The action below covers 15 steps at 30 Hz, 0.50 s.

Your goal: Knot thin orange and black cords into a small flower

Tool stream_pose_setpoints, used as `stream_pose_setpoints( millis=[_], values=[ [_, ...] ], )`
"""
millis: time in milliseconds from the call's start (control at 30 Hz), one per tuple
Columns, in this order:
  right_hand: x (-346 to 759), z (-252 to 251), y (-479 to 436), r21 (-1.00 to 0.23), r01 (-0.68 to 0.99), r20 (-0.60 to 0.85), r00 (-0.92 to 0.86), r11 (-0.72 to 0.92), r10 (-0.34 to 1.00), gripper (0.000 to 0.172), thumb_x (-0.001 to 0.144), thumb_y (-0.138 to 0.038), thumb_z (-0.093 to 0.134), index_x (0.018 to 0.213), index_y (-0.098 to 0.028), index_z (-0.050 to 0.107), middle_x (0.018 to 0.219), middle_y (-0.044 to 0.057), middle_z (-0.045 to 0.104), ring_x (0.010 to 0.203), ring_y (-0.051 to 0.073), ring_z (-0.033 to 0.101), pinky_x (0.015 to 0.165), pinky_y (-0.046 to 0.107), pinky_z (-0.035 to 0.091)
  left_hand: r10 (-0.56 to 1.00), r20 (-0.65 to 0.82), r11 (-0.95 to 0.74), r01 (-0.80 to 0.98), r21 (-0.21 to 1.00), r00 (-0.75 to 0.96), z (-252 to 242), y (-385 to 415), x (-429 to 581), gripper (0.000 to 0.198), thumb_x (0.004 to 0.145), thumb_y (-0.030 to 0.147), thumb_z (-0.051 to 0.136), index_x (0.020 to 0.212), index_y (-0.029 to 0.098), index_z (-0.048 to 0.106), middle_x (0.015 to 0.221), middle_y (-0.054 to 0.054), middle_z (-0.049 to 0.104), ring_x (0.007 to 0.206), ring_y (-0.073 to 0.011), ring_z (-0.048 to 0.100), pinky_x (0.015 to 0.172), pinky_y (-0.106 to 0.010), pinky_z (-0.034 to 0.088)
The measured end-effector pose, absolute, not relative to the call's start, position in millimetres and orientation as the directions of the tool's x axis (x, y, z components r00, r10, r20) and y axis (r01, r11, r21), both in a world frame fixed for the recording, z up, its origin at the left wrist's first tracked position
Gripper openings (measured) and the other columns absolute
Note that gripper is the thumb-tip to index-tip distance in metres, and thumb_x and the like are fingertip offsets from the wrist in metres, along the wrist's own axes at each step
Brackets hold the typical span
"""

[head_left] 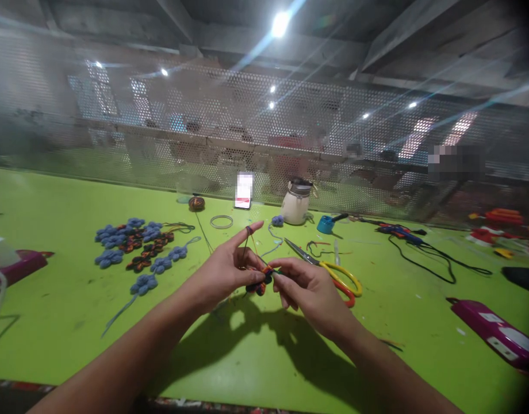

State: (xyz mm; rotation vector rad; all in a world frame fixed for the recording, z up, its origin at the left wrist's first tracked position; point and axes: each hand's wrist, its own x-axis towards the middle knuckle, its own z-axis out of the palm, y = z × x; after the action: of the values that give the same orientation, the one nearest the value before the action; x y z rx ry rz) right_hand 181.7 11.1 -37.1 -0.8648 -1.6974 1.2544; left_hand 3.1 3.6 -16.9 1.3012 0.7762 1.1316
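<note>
My left hand (223,270) pinches a small dark and orange crochet piece (256,287) between thumb and fingers. Dark variegated yarn wraps round its raised index finger and runs down to the work. My right hand (305,287) is closed on a thin crochet hook, mostly hidden by the fingers, its tip end meeting the piece. Just beyond the right hand lie scissors (340,275) with yellow and orange handles. To the left, blue crochet flowers (109,257) and dark orange ones (139,262) are spread out. A yarn ball (196,203) sits farther back with its strand trailing forward.
Along the back stand a lit phone (244,192) and a cream jar (296,202). A blue cup-like item (325,224), a clear ring (221,221) and dark cords (424,244) lie around. Purple power strips (491,328) flank both sides. A perforated screen (230,109) borders the green table (230,368).
</note>
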Motion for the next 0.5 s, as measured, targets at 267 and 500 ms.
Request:
stream_pose_setpoints(
  millis=[267,500],
  values=[
    [183.9,-33.0,11.8,-0.967,0.145,0.123,-0.457,0.211,0.881,0.015,0.079,-0.024,0.060,0.090,-0.015,0.063,0.058,-0.002,0.057,0.043,0.008,0.051,0.040,0.021,0.037,0.945,0.165,-0.201,0.104,0.974,0.282,-14.2,-0.1,6.8,0.092,0.065,0.004,0.061,0.143,0.028,0.020,0.062,0.003,0.057,0.053,-0.0135,0.056,0.050,-0.024,0.044],
    [179.8,-41.6,15.5,-0.999,-0.022,-0.012,-0.459,-0.025,0.888,0.023,0.071,-0.031,0.071,0.085,-0.014,0.063,0.059,-0.001,0.061,0.041,0.008,0.052,0.036,0.019,0.037,0.914,0.326,-0.404,0.459,0.791,0.243,-23.5,-1.7,8.6,0.084,0.069,0.006,0.058,0.142,0.031,0.024,0.066,0.001,0.064,0.059,-0.0151,0.057,0.059,-0.027,0.041]
  ],
)
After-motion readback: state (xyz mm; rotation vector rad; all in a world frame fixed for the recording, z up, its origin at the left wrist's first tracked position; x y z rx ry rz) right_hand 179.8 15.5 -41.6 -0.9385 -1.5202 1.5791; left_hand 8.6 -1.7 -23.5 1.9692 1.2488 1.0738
